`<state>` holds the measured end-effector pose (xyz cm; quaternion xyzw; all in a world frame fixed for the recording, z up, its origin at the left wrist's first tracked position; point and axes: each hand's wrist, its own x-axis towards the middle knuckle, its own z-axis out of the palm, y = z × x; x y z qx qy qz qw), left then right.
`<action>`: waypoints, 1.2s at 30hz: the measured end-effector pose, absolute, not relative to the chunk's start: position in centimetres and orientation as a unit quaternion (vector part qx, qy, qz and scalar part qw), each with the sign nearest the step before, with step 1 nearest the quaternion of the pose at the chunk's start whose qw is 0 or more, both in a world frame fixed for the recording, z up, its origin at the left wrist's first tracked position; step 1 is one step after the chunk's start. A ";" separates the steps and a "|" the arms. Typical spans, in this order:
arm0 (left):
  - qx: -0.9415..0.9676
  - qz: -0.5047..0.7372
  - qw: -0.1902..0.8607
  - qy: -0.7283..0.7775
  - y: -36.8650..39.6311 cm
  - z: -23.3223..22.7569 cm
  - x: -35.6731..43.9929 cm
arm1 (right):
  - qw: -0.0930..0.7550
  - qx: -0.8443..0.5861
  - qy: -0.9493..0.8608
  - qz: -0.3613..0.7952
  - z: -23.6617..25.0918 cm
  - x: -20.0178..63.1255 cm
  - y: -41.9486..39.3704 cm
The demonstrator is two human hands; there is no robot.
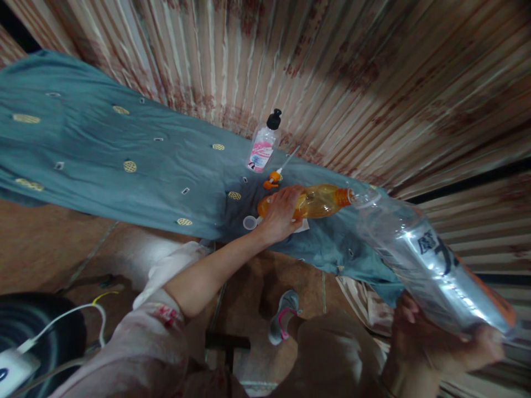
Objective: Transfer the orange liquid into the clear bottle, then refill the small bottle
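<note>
My left hand [282,213] grips an orange plastic bottle [319,201] that lies on its side on a teal cloth [124,149]. My right hand [440,337] holds a large clear bottle [418,260] with dark lettering, tilted so that its mouth meets the orange bottle's neck near the cloth's right end. A small clear cap [249,223] lies just left of my left hand. An orange pump nozzle with a white tube [274,178] lies behind the hand.
A pump bottle with a pink label and black top [264,145] stands at the back against the rusty corrugated metal wall [332,66]. A grey shoe [282,316] rests on the brown floor below. A white cable and black round object [50,331] sit at lower left.
</note>
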<state>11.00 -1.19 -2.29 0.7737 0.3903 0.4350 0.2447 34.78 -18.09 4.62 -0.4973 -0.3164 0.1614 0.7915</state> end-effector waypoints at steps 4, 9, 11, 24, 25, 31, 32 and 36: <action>0.773 0.433 0.249 0.392 -1.3 -2.1 10.9 | 0.784 -0.501 -0.329 0.162 4.8 34.6 -18.0; 0.773 0.432 0.247 0.393 -1.3 -2.1 11.0 | 0.763 -0.504 -0.368 0.170 5.1 34.2 -18.0; 0.773 0.431 0.246 0.395 -1.3 -2.1 11.0 | 0.765 -0.507 -0.359 0.170 5.0 34.3 -18.1; 0.775 0.430 0.251 0.389 -1.3 -2.0 10.9 | 0.793 -0.507 -0.298 0.161 4.5 34.9 -18.2; 0.775 0.429 0.250 0.390 -1.3 -2.0 10.9 | 0.792 -0.507 -0.300 0.159 4.5 35.0 -18.2; 0.777 0.427 0.244 0.393 -1.3 -1.9 11.0 | 0.771 -0.518 -0.332 0.164 4.7 35.0 -18.0; 0.778 0.427 0.244 0.392 -1.3 -2.0 11.0 | 0.771 -0.518 -0.332 0.165 4.8 34.9 -18.0; 0.778 0.424 0.242 0.396 -1.3 -2.0 11.0 | 0.784 -0.502 -0.322 0.172 4.9 34.9 -17.9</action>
